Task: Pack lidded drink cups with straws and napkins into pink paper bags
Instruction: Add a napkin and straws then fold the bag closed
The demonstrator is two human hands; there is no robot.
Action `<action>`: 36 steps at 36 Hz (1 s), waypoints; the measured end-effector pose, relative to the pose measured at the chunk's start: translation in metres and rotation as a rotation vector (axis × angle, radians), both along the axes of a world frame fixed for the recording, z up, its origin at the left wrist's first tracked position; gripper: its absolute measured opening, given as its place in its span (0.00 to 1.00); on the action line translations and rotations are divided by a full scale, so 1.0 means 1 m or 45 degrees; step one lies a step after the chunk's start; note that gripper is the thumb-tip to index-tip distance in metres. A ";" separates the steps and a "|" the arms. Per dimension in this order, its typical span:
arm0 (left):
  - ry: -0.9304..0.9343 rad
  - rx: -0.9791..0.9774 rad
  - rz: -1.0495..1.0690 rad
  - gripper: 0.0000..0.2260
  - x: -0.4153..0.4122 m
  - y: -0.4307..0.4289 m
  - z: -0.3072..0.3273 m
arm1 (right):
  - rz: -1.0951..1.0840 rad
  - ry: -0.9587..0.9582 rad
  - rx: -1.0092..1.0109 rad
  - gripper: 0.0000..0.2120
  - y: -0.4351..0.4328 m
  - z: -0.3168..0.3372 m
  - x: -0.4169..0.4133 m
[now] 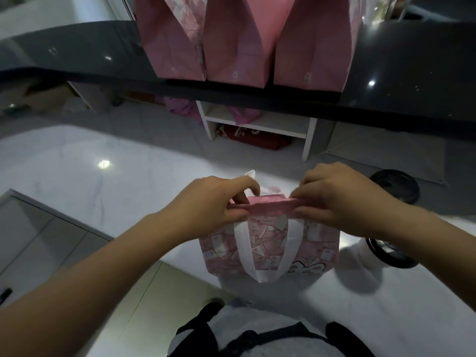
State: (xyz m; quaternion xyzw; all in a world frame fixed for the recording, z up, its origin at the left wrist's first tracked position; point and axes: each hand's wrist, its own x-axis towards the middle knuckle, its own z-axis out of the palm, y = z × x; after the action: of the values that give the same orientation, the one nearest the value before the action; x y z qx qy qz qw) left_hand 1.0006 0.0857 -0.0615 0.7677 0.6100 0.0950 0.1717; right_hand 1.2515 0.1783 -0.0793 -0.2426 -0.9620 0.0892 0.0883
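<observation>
From the head camera, a pink paper bag point(268, 243) stands on the white counter point(103, 176) just in front of the person, between the two forearms. Its top edge is folded over into a flat pink strip. The left hand point(221, 202) pinches the left end of that fold, fingers curled over it and thumb beneath; the right hand point(342, 199) pinches the right end the same way, so both hands are closed on the bag's rim.

A white handle point(265, 253) hangs down the near face in a loop. The face carries a pale printed pattern and a black cartoon outline at the lower right, but no lettering can be read.

To the right of the bag are two cups with black lids: one point(396, 185) farther back, one point(386, 251) nearer, partly behind the right wrist.

Beyond, on a raised black counter point(77, 52), three more pink bags point(237, 42) stand side by side, touching. Below it a white shelf unit point(257, 124) holds a red package point(252, 139) — its white marking is too blurred to read.
</observation>
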 end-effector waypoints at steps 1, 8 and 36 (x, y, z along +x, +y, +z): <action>0.006 0.010 0.008 0.12 0.000 0.001 -0.001 | -0.002 0.004 0.003 0.14 -0.001 -0.003 -0.003; 0.018 0.058 -0.040 0.07 -0.011 -0.003 -0.004 | 0.079 0.142 0.092 0.13 -0.004 -0.012 -0.003; 0.031 0.222 0.034 0.12 -0.064 -0.033 -0.005 | -0.295 -0.163 -0.087 0.09 0.017 0.018 0.023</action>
State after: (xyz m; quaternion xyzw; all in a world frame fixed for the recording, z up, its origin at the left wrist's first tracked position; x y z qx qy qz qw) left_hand 0.9366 0.0524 -0.0660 0.7727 0.6116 0.1407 0.0954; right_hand 1.2744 0.1952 -0.0618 -0.3602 -0.9275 0.0956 0.0283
